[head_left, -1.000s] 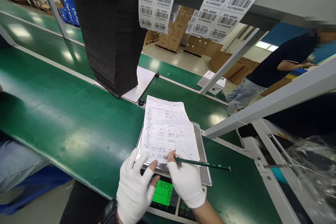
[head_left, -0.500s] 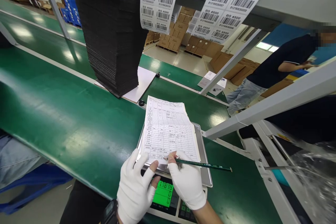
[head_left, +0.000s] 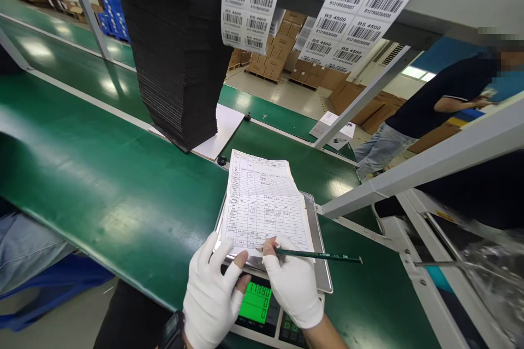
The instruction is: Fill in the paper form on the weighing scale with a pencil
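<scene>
Head view: the right hand [head_left: 293,288], in a white glove with the fingertips cut off, has its grip clamped on a green pencil [head_left: 317,254], whose tip meets the lower edge of a printed form [head_left: 262,202]. The pencil's far end points right, over the green belt [head_left: 102,185]. The left hand [head_left: 213,294], gloved the same way, lies flat with fingers spread apart on the form's lower left corner, closed on nothing. The form rests on the steel pan [head_left: 321,262] of a scale [head_left: 262,311]; its top edge juts past the pan. Its writing is too small to read. Both hands cover part of the scale's lit green display [head_left: 256,302], so the digits are only partly legible. A watch [head_left: 172,332] at the left wrist is cut off by the frame's bottom edge.

Beyond the form, a tall stack of black sheets [head_left: 180,54] stands on a white board [head_left: 219,131], its top cut off. Barcode labels [head_left: 254,0] hang from above. At right, a person [head_left: 429,103] stands partly behind a grey frame bar [head_left: 429,163].
</scene>
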Available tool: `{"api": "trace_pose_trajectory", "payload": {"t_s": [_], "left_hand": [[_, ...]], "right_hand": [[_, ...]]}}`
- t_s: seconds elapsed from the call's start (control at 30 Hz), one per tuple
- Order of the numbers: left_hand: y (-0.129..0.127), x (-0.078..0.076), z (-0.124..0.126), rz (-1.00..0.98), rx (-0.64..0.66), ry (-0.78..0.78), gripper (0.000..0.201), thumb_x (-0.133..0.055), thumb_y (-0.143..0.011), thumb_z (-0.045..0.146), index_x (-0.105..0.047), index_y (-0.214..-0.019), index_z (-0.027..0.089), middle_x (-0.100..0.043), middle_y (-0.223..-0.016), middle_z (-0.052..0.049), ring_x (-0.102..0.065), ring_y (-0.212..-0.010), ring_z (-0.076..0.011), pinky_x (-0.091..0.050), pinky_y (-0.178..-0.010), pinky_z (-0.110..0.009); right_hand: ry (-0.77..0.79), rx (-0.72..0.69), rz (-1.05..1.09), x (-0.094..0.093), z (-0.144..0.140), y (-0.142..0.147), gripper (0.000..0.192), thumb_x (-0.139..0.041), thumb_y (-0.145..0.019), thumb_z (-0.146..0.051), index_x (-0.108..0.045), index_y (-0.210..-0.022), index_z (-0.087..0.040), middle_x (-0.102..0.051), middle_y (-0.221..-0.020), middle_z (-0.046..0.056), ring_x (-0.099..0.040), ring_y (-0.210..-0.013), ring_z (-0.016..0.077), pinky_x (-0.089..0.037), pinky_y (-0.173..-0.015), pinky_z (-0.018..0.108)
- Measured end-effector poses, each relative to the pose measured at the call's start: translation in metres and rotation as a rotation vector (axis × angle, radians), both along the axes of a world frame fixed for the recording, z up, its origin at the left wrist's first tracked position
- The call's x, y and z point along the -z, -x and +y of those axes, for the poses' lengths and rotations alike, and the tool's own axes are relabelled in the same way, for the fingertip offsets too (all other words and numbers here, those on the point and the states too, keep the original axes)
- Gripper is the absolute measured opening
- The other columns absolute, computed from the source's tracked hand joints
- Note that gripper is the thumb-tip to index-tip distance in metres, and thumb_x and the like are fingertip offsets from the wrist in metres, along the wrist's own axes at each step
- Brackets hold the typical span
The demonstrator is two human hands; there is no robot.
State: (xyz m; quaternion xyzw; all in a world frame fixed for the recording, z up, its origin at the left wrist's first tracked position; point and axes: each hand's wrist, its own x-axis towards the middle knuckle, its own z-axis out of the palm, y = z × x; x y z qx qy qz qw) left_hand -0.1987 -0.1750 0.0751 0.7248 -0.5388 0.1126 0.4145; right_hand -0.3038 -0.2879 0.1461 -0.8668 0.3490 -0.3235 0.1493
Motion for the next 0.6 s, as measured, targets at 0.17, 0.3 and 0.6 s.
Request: {"api": "trace_pose_trajectory", "payload": {"t_s": [0.17, 0.3, 0.6], "left_hand": [[0.0001, 0.002, 0.0001, -0.005, -0.005, 0.007, 0.027, -0.054, -0.093, 0.028, -0.062, -0.119, 0.024, -0.055, -0.129, -0.011, -0.046, -0.126, -0.0388, -0.046, -0.091, -0.054], [-0.0006, 0.0035, 0.0, -0.016, -0.001, 0.011, 0.027, -0.055, -0.093, 0.03, -0.063, -0.118, 0.024, -0.055, -0.129, -0.01, -0.046, -0.127, -0.0386, -0.045, -0.092, -0.054], [-0.002, 0.0041, -0.0005, -0.051, 0.005, 0.01, 0.025, -0.055, -0.092, 0.027, -0.063, -0.116, 0.022, -0.055, -0.128, -0.013, -0.046, -0.127, -0.0397, -0.045, -0.092, -0.055]], "right_hand": [[-0.07, 0.03, -0.007, -0.0006, -0.003, 0.0058, 0.032, -0.046, -0.097, -0.032, -0.061, -0.074, -0.018, -0.064, -0.066, 0.0, -0.063, -0.063, 0.0127, -0.049, -0.065, 0.021], [-0.097, 0.018, 0.045, -0.0003, -0.0034, 0.0095, 0.033, -0.046, -0.097, -0.034, -0.062, -0.074, -0.018, -0.064, -0.066, -0.001, -0.062, -0.063, 0.0122, -0.048, -0.064, 0.021], [-0.078, 0.019, 0.059, -0.0022, -0.0018, 0.0101, 0.032, -0.045, -0.098, -0.032, -0.061, -0.074, -0.019, -0.065, -0.067, 0.0, -0.063, -0.065, 0.0126, -0.049, -0.065, 0.022]]}}
